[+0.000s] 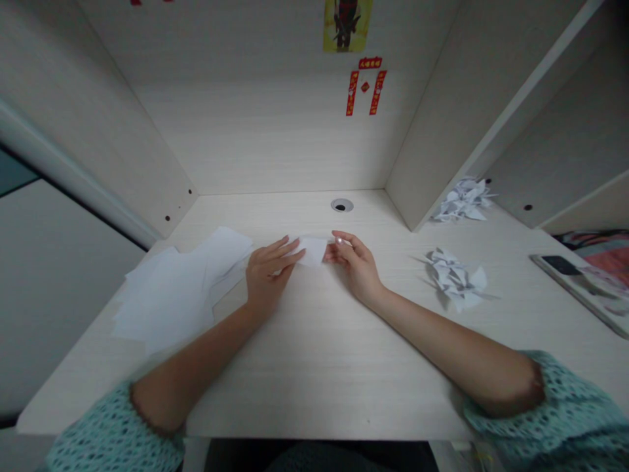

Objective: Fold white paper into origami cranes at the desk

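1 paper (pixel 312 250): left hand (pixel 268 272) spread flat, right hand (pixel 356 262) seemingly pinching its edge.

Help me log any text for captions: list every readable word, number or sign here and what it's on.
Red strips on the back wall: gold characters, too blurred to read.
Yellow picture above them: no legible writing.
Small white paper touched by left hand and right hand: blank.

- Loose white sheets (pixel 171 295) lie spread over the left part of the pale wooden desk (pixel 314 367).
- One heap of folded paper shapes (pixel 455 278) sits on the right; a second heap (pixel 464 200) lies in the side compartment.
- A round cable hole (pixel 341 205) is at the back.
- Red stickers (pixel 366 88) hang below a yellow picture (pixel 346 25).
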Demonstrator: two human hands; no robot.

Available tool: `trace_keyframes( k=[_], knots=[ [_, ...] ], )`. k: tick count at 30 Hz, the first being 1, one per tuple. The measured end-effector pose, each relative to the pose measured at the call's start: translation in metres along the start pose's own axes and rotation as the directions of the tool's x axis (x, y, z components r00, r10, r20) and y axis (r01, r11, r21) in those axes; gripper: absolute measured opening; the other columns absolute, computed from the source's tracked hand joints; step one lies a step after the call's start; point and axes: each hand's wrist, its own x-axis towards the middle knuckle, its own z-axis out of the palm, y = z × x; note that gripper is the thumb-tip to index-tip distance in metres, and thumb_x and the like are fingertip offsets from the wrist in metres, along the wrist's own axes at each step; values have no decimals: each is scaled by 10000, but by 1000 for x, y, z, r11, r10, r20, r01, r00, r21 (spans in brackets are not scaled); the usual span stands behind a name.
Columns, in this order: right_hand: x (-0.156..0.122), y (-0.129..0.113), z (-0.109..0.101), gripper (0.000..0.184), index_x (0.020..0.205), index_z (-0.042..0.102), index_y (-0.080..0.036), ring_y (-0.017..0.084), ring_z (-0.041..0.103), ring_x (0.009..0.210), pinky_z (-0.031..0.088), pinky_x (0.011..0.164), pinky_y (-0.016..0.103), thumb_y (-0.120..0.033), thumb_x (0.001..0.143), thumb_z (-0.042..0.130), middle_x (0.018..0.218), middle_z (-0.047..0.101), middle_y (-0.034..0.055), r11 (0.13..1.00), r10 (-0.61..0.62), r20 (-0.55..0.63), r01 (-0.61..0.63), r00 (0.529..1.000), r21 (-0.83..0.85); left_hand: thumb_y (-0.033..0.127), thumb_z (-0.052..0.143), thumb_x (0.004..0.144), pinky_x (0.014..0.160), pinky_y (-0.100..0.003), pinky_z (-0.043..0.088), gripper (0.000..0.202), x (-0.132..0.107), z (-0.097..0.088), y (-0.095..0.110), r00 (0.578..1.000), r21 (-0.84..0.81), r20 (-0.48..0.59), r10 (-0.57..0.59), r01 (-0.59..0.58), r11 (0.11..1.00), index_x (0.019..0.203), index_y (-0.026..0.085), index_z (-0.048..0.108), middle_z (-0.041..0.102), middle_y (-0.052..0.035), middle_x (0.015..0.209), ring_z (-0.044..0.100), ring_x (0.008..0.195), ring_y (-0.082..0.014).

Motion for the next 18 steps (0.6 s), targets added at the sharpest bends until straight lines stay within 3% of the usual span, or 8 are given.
trace_keyframes(
  k=[3, 5, 10, 15, 18],
  knots=[
    [3, 0, 0, 331, 777, 635, -218, 136, 594, 637, 513, 630, 288, -508, 648, 729, 725, 658, -6, 999, 9, -73, -6, 997, 43, 207, 580, 844, 1019, -435, 418, 215, 0, -1, -1, 994, 51, 47, 102, -104, 993, 909, 341, 735, 677, 15, 1156, 559, 1196, -210],
    [4, 1, -1, 302, 732, 636, -213, 131, 577, 632, 502, 628, 277, -471, 629, 755, 691, 644, -13, 999, 11, -81, -9, 997, 31, 197, 561, 852, 1036, -422, 407, 236, 0, -1, 0, 994, 35, 60, 93, -95, 995, 961, 329, 724, 655, 9, 1204, 547, 1207, -199],
    [3, 2, -2, 262, 795, 656, -223, 141, 590, 644, 484, 667, 288, -411, 645, 759, 667, 661, -16, 999, -12, -72, 9, 997, -41, 187, 589, 819, 1084, -408, 364, 415, 0, 0, 1, 996, -32, 23, -91, 92, 995, 1225, 275, 583, 567, -35, 1331, 508, 1244, -188],
    [3, 2, -2, 250, 788, 654, -224, 151, 598, 646, 486, 665, 296, -408, 654, 756, 650, 661, -13, 999, -19, -92, 15, 996, -37, 205, 622, 787, 1068, -413, 369, 316, 1, 1, 2, 965, -123, 40, -259, 262, 957, 1102, 231, 611, 562, -67, 1328, 524, 1225, -207],
    [3, 2, -3, 254, 794, 653, -226, 157, 600, 657, 493, 662, 302, -417, 657, 751, 646, 655, -11, 999, -20, -96, 16, 995, -41, 239, 646, 770, 1067, -417, 364, 248, 2, 2, 4, 958, -151, 69, -277, 285, 947, 1016, 219, 619, 576, -75, 1308, 529, 1221, -225]
  ],
)
